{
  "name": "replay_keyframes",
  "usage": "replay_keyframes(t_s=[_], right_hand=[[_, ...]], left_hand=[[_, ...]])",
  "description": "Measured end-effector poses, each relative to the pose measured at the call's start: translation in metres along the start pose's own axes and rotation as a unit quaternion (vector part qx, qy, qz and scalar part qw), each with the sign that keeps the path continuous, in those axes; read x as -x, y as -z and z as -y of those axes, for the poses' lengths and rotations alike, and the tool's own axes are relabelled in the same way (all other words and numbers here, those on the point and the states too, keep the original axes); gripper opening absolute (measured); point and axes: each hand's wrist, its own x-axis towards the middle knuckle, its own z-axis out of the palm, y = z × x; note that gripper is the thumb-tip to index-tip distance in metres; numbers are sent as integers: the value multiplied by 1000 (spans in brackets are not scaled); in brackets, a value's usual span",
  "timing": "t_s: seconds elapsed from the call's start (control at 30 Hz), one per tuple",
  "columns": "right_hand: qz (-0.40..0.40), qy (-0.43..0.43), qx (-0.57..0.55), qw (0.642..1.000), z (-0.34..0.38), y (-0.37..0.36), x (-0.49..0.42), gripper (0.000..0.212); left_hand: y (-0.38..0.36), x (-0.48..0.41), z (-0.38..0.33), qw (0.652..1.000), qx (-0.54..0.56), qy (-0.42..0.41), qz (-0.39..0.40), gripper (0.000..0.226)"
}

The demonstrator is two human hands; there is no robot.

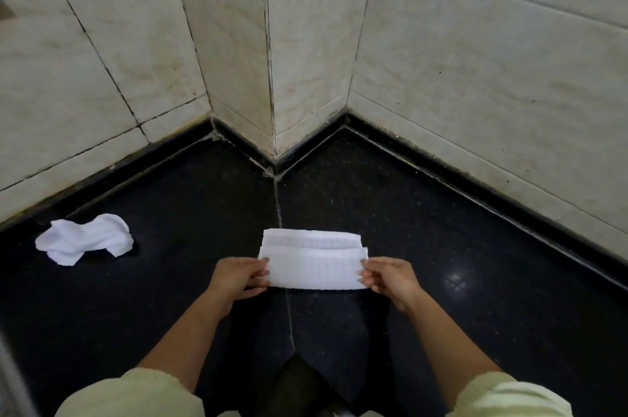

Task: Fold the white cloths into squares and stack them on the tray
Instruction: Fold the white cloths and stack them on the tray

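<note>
Tiles [306, 59] of cream, veined stone back the glossy, speckled black desk [441, 240] and form a projecting corner. One crumpled cloth [85, 241] lies well apart at far left. The folded cloth [314, 263], a white, ribbed, layered rectangle, lies flat at desk centre. The left hand [238, 275] pinches its left end and the right hand [390, 277] its right end, each grip grasping the folded cloth.

The left hand [238, 275] and right hand [390, 277] are bare, and so are both forearms [190, 328]. Above them, the left sleeve [132, 396] and right sleeve [509, 398] are pale yellow-green fabric, each ending in a gathered, puckered cuff [151, 373].
</note>
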Motion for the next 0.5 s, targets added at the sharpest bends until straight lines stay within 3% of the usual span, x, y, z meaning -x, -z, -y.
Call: replay_keyframes(t_s=[0.13,0.27,0.5], right_hand=[[-53,34,52,997,1,-2,-17,10],[-70,56,74,993,4,-5,-35,7],[-130,62,134,981,8,-14,-57,11]], left_hand=[[-3,-19,-4,989,-98,-80,-71,19],[-5,-38,-11,963,-207,-144,-93,20],[-17,-59,-19,949,-236,-158,-137,23]])
